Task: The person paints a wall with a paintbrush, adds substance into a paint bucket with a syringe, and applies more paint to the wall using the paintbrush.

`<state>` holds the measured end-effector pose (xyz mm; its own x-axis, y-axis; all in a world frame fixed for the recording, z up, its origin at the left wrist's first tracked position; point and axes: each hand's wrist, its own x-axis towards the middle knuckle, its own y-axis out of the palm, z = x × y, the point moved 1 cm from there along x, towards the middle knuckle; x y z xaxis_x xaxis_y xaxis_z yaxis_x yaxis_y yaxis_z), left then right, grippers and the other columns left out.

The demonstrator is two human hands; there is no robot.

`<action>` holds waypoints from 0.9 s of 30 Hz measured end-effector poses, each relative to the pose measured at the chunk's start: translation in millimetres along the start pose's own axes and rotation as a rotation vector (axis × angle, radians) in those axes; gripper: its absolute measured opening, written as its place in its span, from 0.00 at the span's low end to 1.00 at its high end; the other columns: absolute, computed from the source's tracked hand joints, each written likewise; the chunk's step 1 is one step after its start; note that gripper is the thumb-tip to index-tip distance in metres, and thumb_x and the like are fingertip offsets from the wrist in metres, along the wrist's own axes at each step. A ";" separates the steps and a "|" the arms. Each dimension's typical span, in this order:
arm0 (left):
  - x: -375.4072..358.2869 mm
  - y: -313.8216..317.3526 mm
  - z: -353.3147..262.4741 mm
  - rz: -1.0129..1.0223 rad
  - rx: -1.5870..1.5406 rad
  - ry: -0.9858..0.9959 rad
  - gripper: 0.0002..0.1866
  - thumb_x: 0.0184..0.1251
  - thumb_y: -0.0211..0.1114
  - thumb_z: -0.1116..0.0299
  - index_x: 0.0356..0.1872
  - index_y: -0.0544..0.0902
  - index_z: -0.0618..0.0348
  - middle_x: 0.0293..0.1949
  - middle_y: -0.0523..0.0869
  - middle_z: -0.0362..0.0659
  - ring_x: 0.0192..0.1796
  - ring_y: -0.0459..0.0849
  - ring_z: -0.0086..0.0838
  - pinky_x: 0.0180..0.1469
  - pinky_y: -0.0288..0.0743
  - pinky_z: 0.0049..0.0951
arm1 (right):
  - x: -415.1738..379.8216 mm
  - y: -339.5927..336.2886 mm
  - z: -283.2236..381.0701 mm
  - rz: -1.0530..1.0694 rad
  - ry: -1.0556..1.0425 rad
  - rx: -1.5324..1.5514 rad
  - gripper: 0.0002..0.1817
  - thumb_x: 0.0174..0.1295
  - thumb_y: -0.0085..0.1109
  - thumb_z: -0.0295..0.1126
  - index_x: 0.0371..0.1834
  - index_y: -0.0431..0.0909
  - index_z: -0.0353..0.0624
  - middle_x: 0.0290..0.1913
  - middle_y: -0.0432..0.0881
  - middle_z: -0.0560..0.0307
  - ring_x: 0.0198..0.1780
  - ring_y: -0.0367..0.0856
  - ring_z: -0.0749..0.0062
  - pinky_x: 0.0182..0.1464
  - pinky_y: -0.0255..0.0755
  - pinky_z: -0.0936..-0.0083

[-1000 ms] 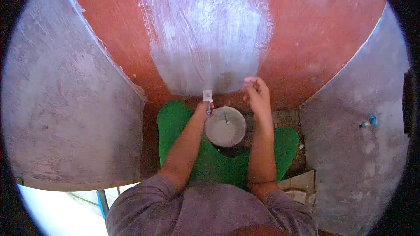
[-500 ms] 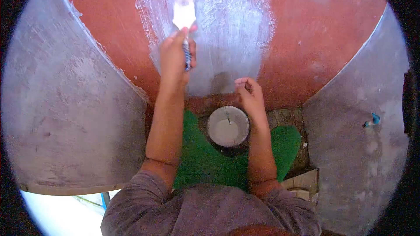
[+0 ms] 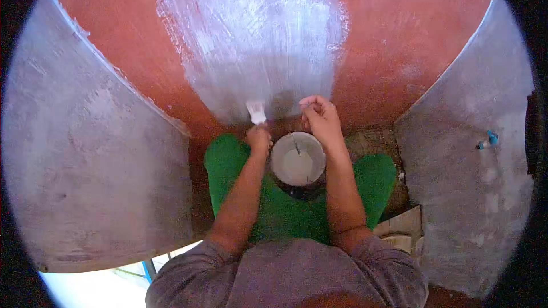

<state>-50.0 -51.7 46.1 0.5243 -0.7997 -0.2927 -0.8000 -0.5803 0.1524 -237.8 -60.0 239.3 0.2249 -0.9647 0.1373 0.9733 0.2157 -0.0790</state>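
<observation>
Low on the orange-red wall (image 3: 394,40), the paintbrush (image 3: 257,113) has its bristles against the bottom of a wet whitish painted patch (image 3: 257,28). My left hand (image 3: 260,138) is closed around its handle, just left of a round bucket (image 3: 276,174). Pale liquid fills part of the bucket, and a thin dark stick or wire shows inside it. Above the bucket's right rim, my right hand (image 3: 321,118) has its fingers curled in, thumb near the fingertips, with nothing showing in them.
Grey walls stand close on the left (image 3: 103,154) and right (image 3: 451,205). A blue tap (image 3: 490,138) sticks out of the right one. My green-clad knees (image 3: 374,177) flank the bucket. Cardboard (image 3: 402,225) lies at the lower right, and a bright opening shows at the lower left.
My left hand has brought the paintbrush down from the upper part of the painted patch to its bottom edge. My right hand stays curled above the bucket. The view has shifted slightly.
</observation>
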 end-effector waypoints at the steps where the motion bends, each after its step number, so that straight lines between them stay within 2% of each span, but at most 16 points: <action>1: 10.3 -3.5 35.9 -0.052 0.062 -0.088 0.13 0.67 0.54 0.60 0.31 0.76 0.60 0.13 0.72 0.40 0.11 0.69 0.28 0.11 0.62 0.32 | -0.1 0.3 -0.5 -0.010 -0.005 0.029 0.04 0.62 0.55 0.27 0.38 0.77 0.41 0.23 0.75 0.64 0.22 0.71 0.83 0.23 0.64 0.84; 3: 35.0 -11.5 89.2 -0.099 0.153 -0.306 0.13 0.66 0.56 0.60 0.30 0.76 0.59 0.13 0.72 0.41 0.11 0.70 0.30 0.12 0.62 0.34 | -0.6 4.0 -1.2 -0.019 -0.014 0.089 0.04 0.62 0.55 0.26 0.38 0.77 0.41 0.22 0.75 0.64 0.22 0.71 0.83 0.23 0.64 0.84; 4: 38.9 -11.1 92.5 -0.117 0.193 -0.403 0.12 0.65 0.56 0.60 0.29 0.75 0.59 0.14 0.72 0.42 0.12 0.71 0.31 0.13 0.62 0.35 | -1.8 5.1 -0.8 -0.011 -0.018 0.068 0.04 0.62 0.55 0.26 0.38 0.77 0.41 0.23 0.75 0.64 0.22 0.71 0.83 0.23 0.64 0.83; 7: 35.5 -1.9 72.5 -0.127 0.037 -0.203 0.13 0.66 0.56 0.60 0.28 0.75 0.58 0.14 0.73 0.41 0.11 0.70 0.29 0.12 0.62 0.32 | -0.4 1.7 4.7 0.005 -0.058 0.035 0.04 0.62 0.54 0.25 0.38 0.77 0.40 0.23 0.76 0.64 0.22 0.71 0.83 0.23 0.64 0.83; 10: -11.8 5.5 -34.4 -0.032 -0.077 -0.157 0.12 0.66 0.56 0.59 0.31 0.75 0.57 0.15 0.73 0.39 0.11 0.68 0.26 0.11 0.61 0.28 | -6.3 0.5 11.4 0.040 -0.039 0.078 0.05 0.61 0.51 0.24 0.38 0.77 0.39 0.24 0.76 0.64 0.23 0.71 0.83 0.24 0.64 0.84; 12: -34.2 6.0 -99.3 0.008 -0.072 -0.016 0.13 0.68 0.55 0.57 0.33 0.76 0.56 0.14 0.72 0.37 0.10 0.66 0.23 0.10 0.60 0.25 | -3.2 -2.2 7.4 0.015 -0.064 0.018 0.06 0.61 0.51 0.23 0.38 0.77 0.40 0.23 0.75 0.64 0.23 0.71 0.84 0.24 0.64 0.85; 14: -56.9 6.4 -174.0 0.042 -0.197 -0.024 0.13 0.69 0.53 0.57 0.36 0.78 0.55 0.13 0.71 0.36 0.09 0.65 0.21 0.10 0.58 0.23 | -5.3 -4.3 5.9 -0.017 -0.056 0.013 0.05 0.62 0.52 0.26 0.38 0.77 0.41 0.23 0.76 0.64 0.23 0.71 0.83 0.24 0.65 0.83; 16: -83.7 5.7 -248.1 0.128 -0.178 0.137 0.15 0.70 0.50 0.57 0.39 0.79 0.56 0.13 0.71 0.35 0.08 0.64 0.21 0.09 0.57 0.23 | -7.0 -5.6 8.6 -0.034 -0.022 0.057 0.06 0.64 0.56 0.32 0.37 0.78 0.42 0.22 0.77 0.64 0.22 0.73 0.81 0.24 0.67 0.80; 18: -99.0 7.7 -302.7 0.137 -0.144 0.288 0.16 0.71 0.49 0.59 0.43 0.79 0.58 0.13 0.71 0.35 0.08 0.64 0.21 0.09 0.57 0.22 | -4.2 -8.1 11.0 -0.025 -0.056 0.020 0.06 0.64 0.56 0.32 0.37 0.78 0.42 0.24 0.77 0.63 0.22 0.72 0.81 0.24 0.67 0.79; 19: -102.7 7.1 -324.1 0.232 -0.187 0.386 0.16 0.72 0.48 0.59 0.44 0.79 0.59 0.13 0.71 0.36 0.08 0.64 0.22 0.09 0.57 0.22 | -2.1 -9.7 12.3 -0.023 -0.076 0.002 0.05 0.64 0.56 0.31 0.37 0.79 0.42 0.24 0.78 0.63 0.22 0.72 0.81 0.24 0.67 0.79; 20: -105.9 6.6 -341.8 0.329 -0.230 0.485 0.16 0.72 0.48 0.60 0.45 0.79 0.60 0.13 0.72 0.36 0.08 0.64 0.22 0.09 0.57 0.22 | -0.9 -10.6 11.3 -0.027 -0.084 -0.004 0.05 0.63 0.56 0.31 0.37 0.79 0.42 0.25 0.78 0.63 0.22 0.73 0.81 0.24 0.67 0.79; 23: -115.9 11.0 -375.6 0.475 -0.378 0.584 0.17 0.73 0.47 0.61 0.46 0.79 0.62 0.13 0.72 0.36 0.08 0.64 0.22 0.10 0.55 0.22 | -0.3 -10.5 8.1 -0.041 -0.082 0.000 0.05 0.63 0.56 0.30 0.36 0.79 0.42 0.26 0.79 0.63 0.23 0.73 0.81 0.24 0.67 0.79; 25: -109.4 14.6 -368.4 0.381 -0.325 0.537 0.16 0.73 0.47 0.60 0.45 0.79 0.61 0.13 0.71 0.36 0.09 0.64 0.21 0.10 0.55 0.22 | -3.1 -8.9 14.0 -0.050 -0.043 0.027 0.05 0.63 0.56 0.30 0.36 0.79 0.42 0.26 0.79 0.63 0.24 0.74 0.81 0.25 0.68 0.79; 27: -81.3 18.3 -330.5 0.235 -0.217 0.488 0.16 0.74 0.47 0.59 0.44 0.79 0.60 0.13 0.70 0.36 0.09 0.64 0.21 0.10 0.55 0.23 | -3.4 -9.4 13.2 -0.036 -0.019 0.013 0.05 0.62 0.56 0.29 0.36 0.79 0.42 0.26 0.79 0.63 0.25 0.75 0.80 0.26 0.68 0.79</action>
<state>-10.9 -48.3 384.7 0.4547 -0.8596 0.2332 -0.8602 -0.3559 0.3653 -247.1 -56.8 252.5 0.1900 -0.9690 0.1581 0.9813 0.1825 -0.0607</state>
